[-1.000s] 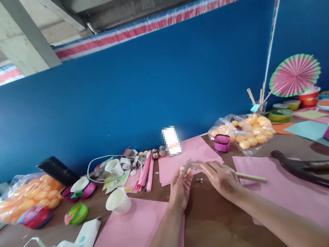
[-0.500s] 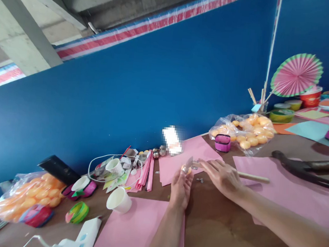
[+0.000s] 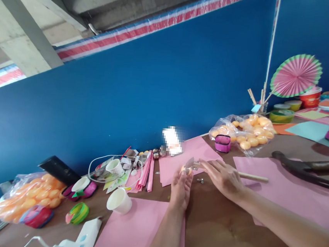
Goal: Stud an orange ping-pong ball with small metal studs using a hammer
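The left hand [image 3: 180, 189] pinches a small orange ball [image 3: 184, 169] at its fingertips, raised off the brown table [image 3: 223, 238], seemingly to steady it. The right hand [image 3: 222, 177] lies over a thin wooden stick [image 3: 252, 177] whose tip meets the ball under a scrap of clear film [image 3: 189, 162]; its grasp is partly hidden. Pink paper sheets [image 3: 289, 190] lie just beyond the hands, a dark hammer [image 3: 302, 170] farther right.
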Tool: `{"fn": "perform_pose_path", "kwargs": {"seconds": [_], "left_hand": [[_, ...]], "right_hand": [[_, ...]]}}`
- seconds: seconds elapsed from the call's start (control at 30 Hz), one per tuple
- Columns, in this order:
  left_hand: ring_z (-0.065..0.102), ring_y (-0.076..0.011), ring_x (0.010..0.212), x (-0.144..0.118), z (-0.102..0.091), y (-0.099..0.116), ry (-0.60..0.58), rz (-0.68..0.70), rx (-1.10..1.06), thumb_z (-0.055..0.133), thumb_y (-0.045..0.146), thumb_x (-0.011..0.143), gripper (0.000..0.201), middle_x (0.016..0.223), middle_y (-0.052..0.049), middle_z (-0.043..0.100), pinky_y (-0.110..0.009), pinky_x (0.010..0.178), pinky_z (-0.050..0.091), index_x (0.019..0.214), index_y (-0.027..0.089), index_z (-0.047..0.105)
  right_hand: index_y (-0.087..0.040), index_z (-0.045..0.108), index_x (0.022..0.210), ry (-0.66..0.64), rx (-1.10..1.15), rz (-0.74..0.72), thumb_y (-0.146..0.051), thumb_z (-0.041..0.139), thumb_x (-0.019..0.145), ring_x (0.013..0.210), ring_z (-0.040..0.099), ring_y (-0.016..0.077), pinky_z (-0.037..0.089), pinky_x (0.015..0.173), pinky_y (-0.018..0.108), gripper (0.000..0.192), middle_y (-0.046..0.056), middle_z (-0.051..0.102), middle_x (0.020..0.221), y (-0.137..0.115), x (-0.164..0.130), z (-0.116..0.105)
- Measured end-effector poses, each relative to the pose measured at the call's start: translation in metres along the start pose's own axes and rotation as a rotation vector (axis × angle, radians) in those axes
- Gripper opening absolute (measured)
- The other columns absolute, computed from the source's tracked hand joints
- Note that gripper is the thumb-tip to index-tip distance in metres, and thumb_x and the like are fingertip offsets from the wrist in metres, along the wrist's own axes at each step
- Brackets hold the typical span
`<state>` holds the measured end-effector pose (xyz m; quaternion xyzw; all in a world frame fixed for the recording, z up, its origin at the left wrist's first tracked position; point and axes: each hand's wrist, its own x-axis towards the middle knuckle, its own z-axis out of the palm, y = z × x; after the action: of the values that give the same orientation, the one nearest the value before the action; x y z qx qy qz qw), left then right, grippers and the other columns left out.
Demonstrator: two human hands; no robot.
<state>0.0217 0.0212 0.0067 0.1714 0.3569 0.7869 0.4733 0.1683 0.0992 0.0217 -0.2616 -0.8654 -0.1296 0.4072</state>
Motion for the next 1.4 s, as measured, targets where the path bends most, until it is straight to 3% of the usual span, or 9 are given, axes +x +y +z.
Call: {"fn": "perform_pose_path", "kwargs": {"seconds": [0.23, 0.37, 0.53, 0.73, 1.4], "left_hand": [[0.064, -0.0129, 0.087, 0.0018, -0.0004, -0.0010, 0.013, -0.002, 0.004, 0.067, 0.021, 0.072, 0.023, 0.096, -0.005, 0.066, -0.027, 0.092, 0.045, 0.095, 0.017, 0.063], [0.063, -0.0168, 0.092, 0.0032, -0.0023, -0.0018, 0.019, -0.020, -0.028, 0.062, 0.021, 0.075, 0.016, 0.095, -0.009, 0.067, -0.029, 0.093, 0.045, 0.088, 0.012, 0.065], [0.063, -0.0177, 0.093, 0.0030, -0.0022, -0.0016, 0.015, -0.002, -0.028, 0.063, 0.014, 0.073, 0.023, 0.099, -0.008, 0.067, -0.032, 0.093, 0.046, 0.096, 0.014, 0.064], [0.063, -0.0167, 0.093, 0.0049, -0.0049, -0.0037, 0.015, -0.008, -0.032, 0.064, 0.017, 0.074, 0.028, 0.090, -0.007, 0.068, -0.033, 0.097, 0.043, 0.101, 0.016, 0.061], [0.065, -0.0187, 0.090, 0.0054, -0.0052, -0.0021, 0.044, -0.008, -0.038, 0.068, 0.020, 0.070, 0.014, 0.085, -0.004, 0.067, -0.028, 0.089, 0.048, 0.079, 0.012, 0.060]], "right_hand": [[-0.023, 0.052, 0.120, -0.014, 0.007, -0.002, -0.015, 0.046, 0.086, 0.078, 0.058, 0.0138, 0.041, 0.068, 0.024, 0.035, 0.003, 0.065, 0.084, 0.0011, 0.0000, -0.0005], [-0.023, 0.053, 0.119, 0.000, 0.002, 0.008, -0.016, 0.047, 0.086, 0.077, 0.058, 0.0139, 0.041, 0.067, 0.024, 0.034, 0.003, 0.065, 0.083, 0.0008, 0.0003, -0.0002], [-0.023, 0.051, 0.121, -0.009, 0.005, -0.002, -0.014, 0.047, 0.086, 0.078, 0.058, 0.0142, 0.042, 0.070, 0.024, 0.037, 0.003, 0.065, 0.083, -0.0003, 0.0003, 0.0002], [-0.022, 0.051, 0.120, -0.052, 0.020, -0.026, -0.013, 0.044, 0.087, 0.079, 0.057, 0.0140, 0.042, 0.069, 0.024, 0.035, 0.003, 0.065, 0.084, -0.0010, -0.0012, 0.0003], [-0.022, 0.051, 0.120, -0.031, 0.052, -0.029, -0.011, 0.045, 0.085, 0.078, 0.058, 0.0137, 0.043, 0.068, 0.024, 0.037, 0.003, 0.065, 0.084, -0.0019, -0.0010, -0.0004]]}}
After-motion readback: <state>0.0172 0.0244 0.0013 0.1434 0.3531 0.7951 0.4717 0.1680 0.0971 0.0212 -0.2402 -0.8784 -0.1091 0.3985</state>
